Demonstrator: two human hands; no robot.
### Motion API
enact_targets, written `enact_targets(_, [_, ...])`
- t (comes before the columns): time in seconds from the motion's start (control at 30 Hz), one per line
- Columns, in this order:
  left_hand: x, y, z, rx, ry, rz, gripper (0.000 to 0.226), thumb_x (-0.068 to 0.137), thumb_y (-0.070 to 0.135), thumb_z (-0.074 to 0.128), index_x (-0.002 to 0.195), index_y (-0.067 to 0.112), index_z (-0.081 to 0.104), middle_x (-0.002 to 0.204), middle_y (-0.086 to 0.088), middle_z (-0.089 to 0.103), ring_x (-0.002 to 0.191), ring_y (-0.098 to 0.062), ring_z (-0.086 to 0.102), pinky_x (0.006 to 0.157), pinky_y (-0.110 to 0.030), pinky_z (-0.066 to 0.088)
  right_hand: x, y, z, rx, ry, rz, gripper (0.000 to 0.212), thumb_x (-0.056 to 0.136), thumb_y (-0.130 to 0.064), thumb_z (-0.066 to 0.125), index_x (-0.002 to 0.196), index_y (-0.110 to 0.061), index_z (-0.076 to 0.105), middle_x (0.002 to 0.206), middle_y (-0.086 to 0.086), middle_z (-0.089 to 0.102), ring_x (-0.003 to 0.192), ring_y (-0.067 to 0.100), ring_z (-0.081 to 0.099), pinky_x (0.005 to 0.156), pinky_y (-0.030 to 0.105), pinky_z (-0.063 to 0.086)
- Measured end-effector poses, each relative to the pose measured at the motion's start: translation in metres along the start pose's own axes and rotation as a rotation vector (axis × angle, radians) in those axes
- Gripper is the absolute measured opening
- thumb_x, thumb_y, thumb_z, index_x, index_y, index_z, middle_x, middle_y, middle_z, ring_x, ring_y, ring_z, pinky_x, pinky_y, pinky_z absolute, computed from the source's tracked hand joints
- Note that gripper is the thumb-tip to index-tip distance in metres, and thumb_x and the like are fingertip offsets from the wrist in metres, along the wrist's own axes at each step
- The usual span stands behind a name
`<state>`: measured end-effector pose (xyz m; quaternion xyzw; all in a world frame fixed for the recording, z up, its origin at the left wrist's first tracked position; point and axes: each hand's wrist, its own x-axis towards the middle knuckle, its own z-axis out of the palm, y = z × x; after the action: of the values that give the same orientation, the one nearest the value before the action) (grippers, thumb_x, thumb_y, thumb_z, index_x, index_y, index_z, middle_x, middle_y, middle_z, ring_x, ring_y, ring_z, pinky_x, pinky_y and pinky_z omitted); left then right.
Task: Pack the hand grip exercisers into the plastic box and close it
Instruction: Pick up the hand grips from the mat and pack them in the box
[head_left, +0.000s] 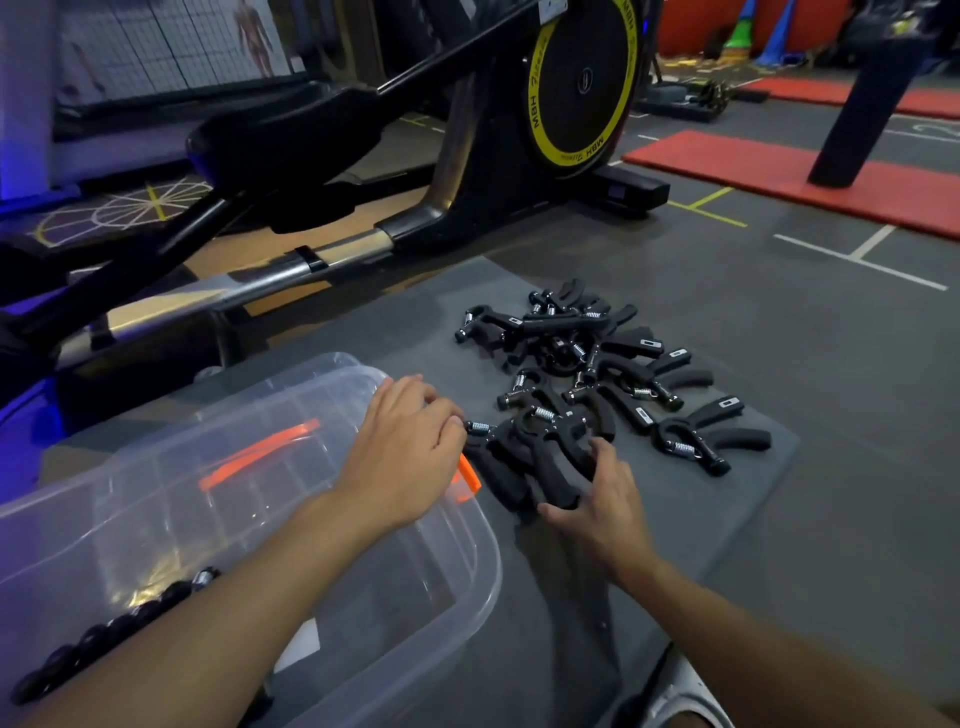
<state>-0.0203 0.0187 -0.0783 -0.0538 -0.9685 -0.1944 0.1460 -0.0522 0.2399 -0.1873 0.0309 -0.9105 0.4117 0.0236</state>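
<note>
Several black hand grip exercisers (602, 358) with steel springs lie scattered on a grey mat (753, 499). Nearest me sits a small bunch of grips (524, 457). My left hand (402, 452) pinches the spring end of this bunch with its fingertips. My right hand (597, 499) curls around the foam handles from the right and below. A clear plastic box (457, 597) with orange latches stands open at the left, under my left forearm. A row of black grips (104, 634) lies inside it near the bottom left.
A black elliptical trainer (467, 171) with a yellow-rimmed flywheel stands behind the mat. Red floor mats (779, 171) and a dark post (867, 104) lie at the right rear. Grey gym floor with painted lines extends to the right.
</note>
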Motion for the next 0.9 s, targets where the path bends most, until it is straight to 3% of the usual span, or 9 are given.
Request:
enact_targets(0.07, [0.001, 0.0, -0.002, -0.001, -0.069, -0.03, 0.059, 0.086, 0.047, 0.018, 0.102, 0.022, 0.069, 0.107, 0.002, 0.058, 0.127, -0.017, 0.038, 0.118, -0.034, 0.015, 0.0, -0.012, -0.01, -0.028, 0.012, -0.043, 0.102, 0.061, -0.033, 0.088, 0.143, -0.015, 0.031, 0.132, 0.005, 0.047, 0.127, 0.019, 0.041, 0.102, 0.027, 0.034])
enact_targets(0.17, [0.007, 0.007, -0.017, -0.081, -0.118, -0.098, 0.035, 0.096, 0.039, 0.039, 0.112, 0.022, 0.065, 0.116, 0.002, 0.061, 0.123, -0.019, 0.046, 0.109, -0.03, 0.027, 0.002, -0.041, -0.029, -0.07, 0.048, -0.209, 0.105, 0.061, -0.03, 0.089, 0.146, -0.01, 0.03, 0.137, 0.005, 0.045, 0.129, 0.018, 0.038, 0.102, 0.02, 0.028])
enact_targets(0.27, [0.013, 0.02, -0.044, -0.242, -0.025, -0.139, 0.027, 0.096, 0.033, 0.052, 0.118, 0.022, 0.061, 0.121, 0.005, 0.058, 0.115, -0.013, 0.053, 0.098, -0.03, 0.039, 0.003, -0.077, -0.048, -0.09, 0.103, -0.352, 0.107, 0.06, -0.034, 0.09, 0.146, -0.01, 0.031, 0.137, 0.004, 0.045, 0.128, 0.016, 0.041, 0.102, 0.018, 0.029])
enact_targets(0.37, [0.021, 0.032, -0.071, -0.27, 0.081, -0.107, 0.026, 0.093, 0.033, 0.06, 0.117, 0.023, 0.062, 0.118, 0.008, 0.056, 0.111, -0.008, 0.052, 0.091, -0.024, 0.036, -0.001, -0.11, -0.063, -0.138, 0.123, -0.47, 0.108, 0.058, -0.038, 0.089, 0.145, -0.01, 0.033, 0.136, 0.005, 0.046, 0.126, 0.016, 0.045, 0.1, 0.017, 0.03])
enact_targets(0.47, [0.025, 0.039, -0.093, -0.273, 0.213, -0.111, 0.029, 0.087, 0.034, 0.069, 0.114, 0.021, 0.065, 0.114, 0.007, 0.059, 0.107, -0.012, 0.055, 0.091, -0.028, 0.042, -0.008, -0.135, -0.073, -0.262, 0.124, -0.633, 0.112, 0.051, -0.042, 0.091, 0.143, -0.007, 0.036, 0.131, 0.007, 0.054, 0.122, 0.022, 0.05, 0.104, 0.03, 0.04])
enact_targets(0.53, [0.021, 0.037, -0.102, -0.274, 0.276, -0.148, 0.035, 0.083, 0.04, 0.072, 0.113, 0.024, 0.067, 0.113, 0.008, 0.061, 0.107, -0.013, 0.057, 0.096, -0.038, 0.046, -0.014, -0.147, -0.075, -0.332, 0.123, -0.739, 0.116, 0.047, -0.045, 0.092, 0.14, -0.005, 0.035, 0.128, 0.008, 0.059, 0.119, 0.025, 0.052, 0.097, 0.039, 0.048])
enact_targets(0.63, [0.009, 0.031, -0.11, -0.246, 0.312, -0.188, 0.032, 0.078, 0.048, 0.074, 0.105, 0.031, 0.069, 0.107, 0.015, 0.062, 0.104, -0.012, 0.058, 0.096, -0.046, 0.045, -0.025, -0.165, -0.071, -0.344, 0.094, -0.836, 0.12, 0.042, -0.043, 0.093, 0.138, -0.002, 0.035, 0.126, 0.01, 0.061, 0.114, 0.024, 0.05, 0.092, 0.04, 0.051])
enact_targets(0.77, [-0.007, 0.021, -0.12, -0.188, 0.36, -0.263, 0.03, 0.077, 0.052, 0.072, 0.102, 0.035, 0.07, 0.105, 0.017, 0.063, 0.104, -0.01, 0.057, 0.094, -0.04, 0.033, -0.037, -0.182, -0.059, -0.375, 0.052, -0.94, 0.121, 0.041, -0.048, 0.092, 0.137, 0.002, 0.037, 0.123, 0.01, 0.061, 0.111, 0.024, 0.052, 0.092, 0.038, 0.051])
enact_targets(0.9, [-0.019, 0.01, -0.13, -0.196, 0.418, -0.296, 0.017, 0.078, 0.047, 0.074, 0.09, 0.035, 0.07, 0.097, 0.015, 0.064, 0.1, -0.011, 0.057, 0.092, -0.04, 0.034, -0.047, -0.195, -0.051, -0.346, 0.001, -1.01, 0.118, 0.044, -0.047, 0.092, 0.136, 0.0, 0.035, 0.122, 0.008, 0.059, 0.11, 0.023, 0.052, 0.091, 0.036, 0.051])
